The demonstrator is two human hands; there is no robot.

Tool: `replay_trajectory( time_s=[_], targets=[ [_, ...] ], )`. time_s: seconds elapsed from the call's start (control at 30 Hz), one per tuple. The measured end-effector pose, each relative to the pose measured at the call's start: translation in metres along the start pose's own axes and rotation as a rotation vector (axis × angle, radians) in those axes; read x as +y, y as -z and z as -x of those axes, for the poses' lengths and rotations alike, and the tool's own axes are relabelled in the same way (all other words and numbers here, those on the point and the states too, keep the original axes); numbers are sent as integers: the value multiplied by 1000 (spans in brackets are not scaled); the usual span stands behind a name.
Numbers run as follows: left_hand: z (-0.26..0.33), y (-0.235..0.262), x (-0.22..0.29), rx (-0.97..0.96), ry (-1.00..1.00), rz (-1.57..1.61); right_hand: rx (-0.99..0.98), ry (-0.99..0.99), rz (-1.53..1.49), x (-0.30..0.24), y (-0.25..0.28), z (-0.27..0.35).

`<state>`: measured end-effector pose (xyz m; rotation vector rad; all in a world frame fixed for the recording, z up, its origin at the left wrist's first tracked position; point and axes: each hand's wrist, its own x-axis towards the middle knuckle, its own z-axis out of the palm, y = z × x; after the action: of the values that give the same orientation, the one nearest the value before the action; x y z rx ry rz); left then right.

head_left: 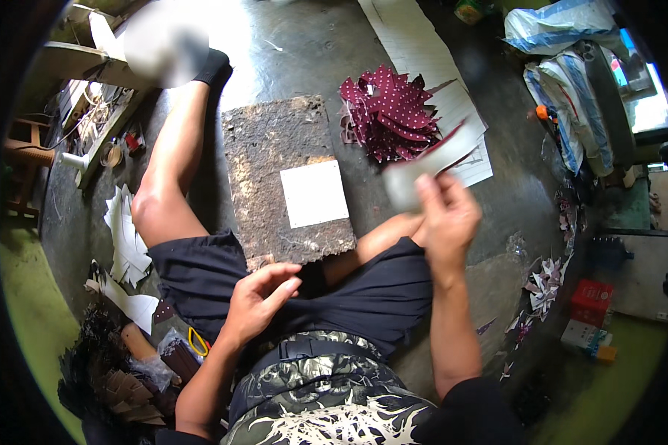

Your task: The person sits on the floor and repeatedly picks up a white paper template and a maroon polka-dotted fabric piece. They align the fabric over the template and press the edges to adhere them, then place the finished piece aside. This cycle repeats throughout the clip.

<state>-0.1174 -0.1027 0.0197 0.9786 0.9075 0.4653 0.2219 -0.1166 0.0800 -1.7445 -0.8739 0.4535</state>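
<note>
Maroon dotted cut pieces [393,115] piled — white square [314,193] waits on board [263,159]; right hand [445,219] pinches white strip [430,167], left hand [260,297] loose, empty

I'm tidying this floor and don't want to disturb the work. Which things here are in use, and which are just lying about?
In use:
right hand holding a pale cut piece
rough board with a white square
maroon dotted pieces
left hand, empty, on the lap

Lying about:
red box
plastic bags
yellow-handled scissors
white scraps

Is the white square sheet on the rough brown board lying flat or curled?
Flat: the white square sheet lies level on the rough brown board, no corner visibly lifted.
</note>
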Motion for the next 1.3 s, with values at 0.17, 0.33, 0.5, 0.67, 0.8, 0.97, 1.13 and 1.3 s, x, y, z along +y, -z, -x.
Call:
replay_trajectory(
  time_s=[0.17,0.33,0.5,0.67,0.8,0.97,1.13,1.3],
  targets=[
    [9,14,7,122,91,4,505,609,473,28,9,-143],
    [28,47,34,151,-57,-85,34,615,625,126,-60,-200],
    [56,183,32,625,-183,-123,-127,544,691,190,-57,-154],
    [28,375,-35,1187,50,-762,-153,493,604,162,-28,-78],
    [8,472,-62,1303,288,-956,-191,310,519,141,-11,-14],
    [3,492,-57,1102,460,-618,-163,215,399,141,4,21],
    [-1,465,-58,1352,384,-522,-173,146,413,144,4,33],
    [0,442,-65,1431,151,-520,-218,186,504,142,-1,33]
  ],
)
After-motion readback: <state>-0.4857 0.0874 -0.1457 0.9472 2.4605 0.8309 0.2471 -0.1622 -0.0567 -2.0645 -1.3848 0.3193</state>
